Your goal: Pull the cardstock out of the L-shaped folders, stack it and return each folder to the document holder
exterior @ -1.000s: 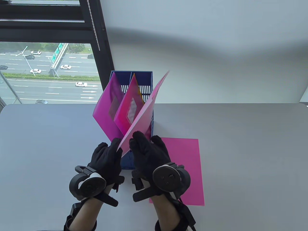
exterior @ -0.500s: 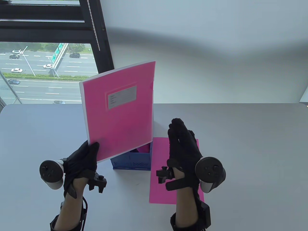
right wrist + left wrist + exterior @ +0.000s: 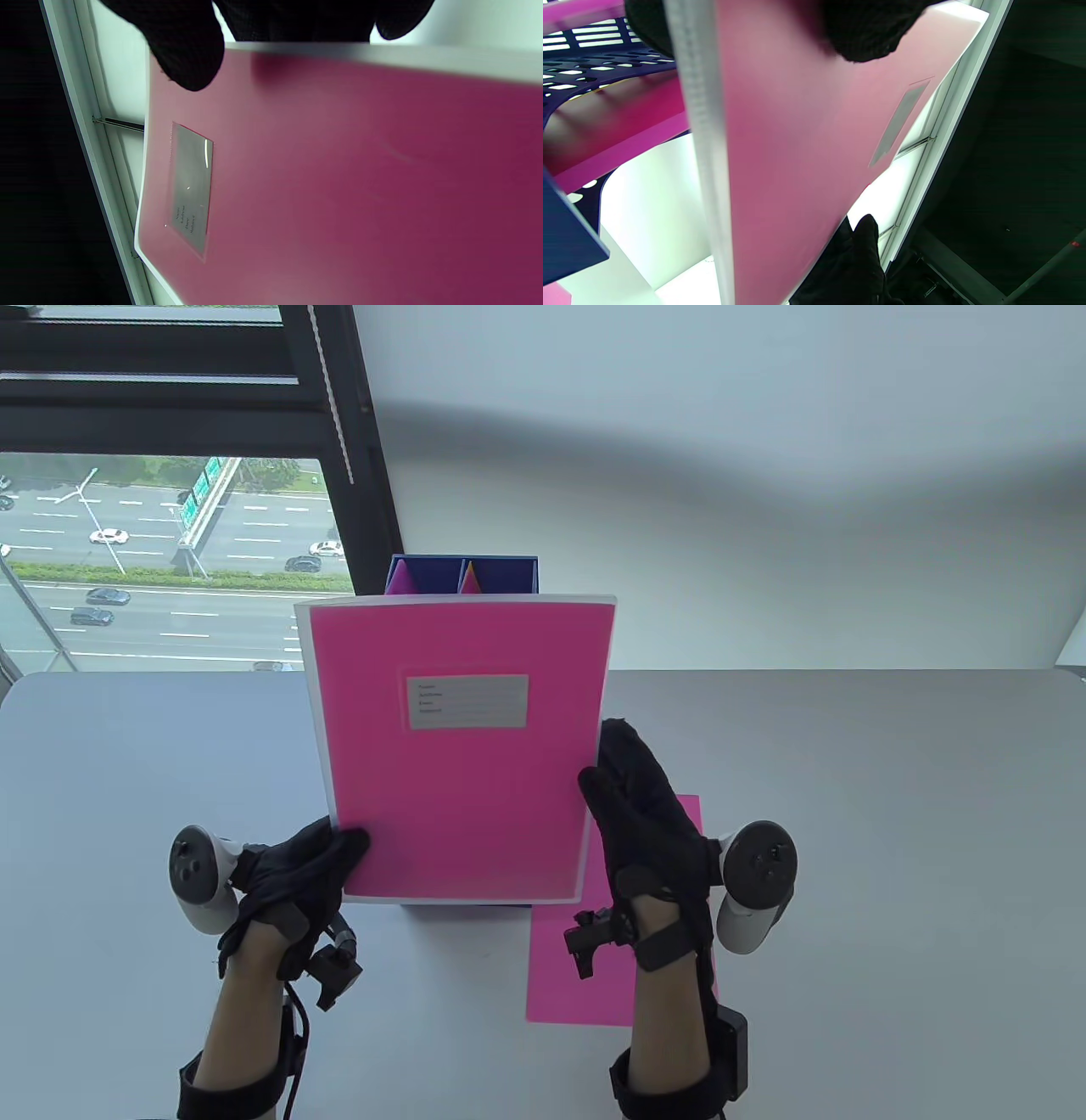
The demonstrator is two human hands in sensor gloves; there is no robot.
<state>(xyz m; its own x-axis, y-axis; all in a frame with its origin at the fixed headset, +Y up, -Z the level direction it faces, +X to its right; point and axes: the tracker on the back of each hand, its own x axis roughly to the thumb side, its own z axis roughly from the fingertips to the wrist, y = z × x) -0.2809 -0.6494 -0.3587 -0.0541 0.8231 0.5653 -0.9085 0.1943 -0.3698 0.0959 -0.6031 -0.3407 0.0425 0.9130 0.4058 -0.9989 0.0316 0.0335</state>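
Observation:
I hold a clear L-shaped folder (image 3: 462, 746) with pink cardstock inside, upright and facing me above the table. My left hand (image 3: 318, 857) pinches its lower left corner, thumb on the front. My right hand (image 3: 632, 793) grips its right edge, thumb on the front, fingers behind. A grey label (image 3: 467, 701) sits on the folder's face; it also shows in the right wrist view on the folder (image 3: 339, 178) and in the left wrist view on the folder (image 3: 814, 140). Behind stands the blue document holder (image 3: 501, 570) with two more folders' tips showing. One pink cardstock sheet (image 3: 577, 976) lies flat on the table.
The grey table (image 3: 848, 857) runs to a window frame (image 3: 339, 432) at the back left and a white wall behind. The holder's perforated wall (image 3: 581, 59) is near my left hand. Bare tabletop lies to the left and right of my hands.
The folder came out of the holder, was lifted and turned to face me. My right hand moved from open beside it to gripping its right edge. My left hand keeps the lower left corner.

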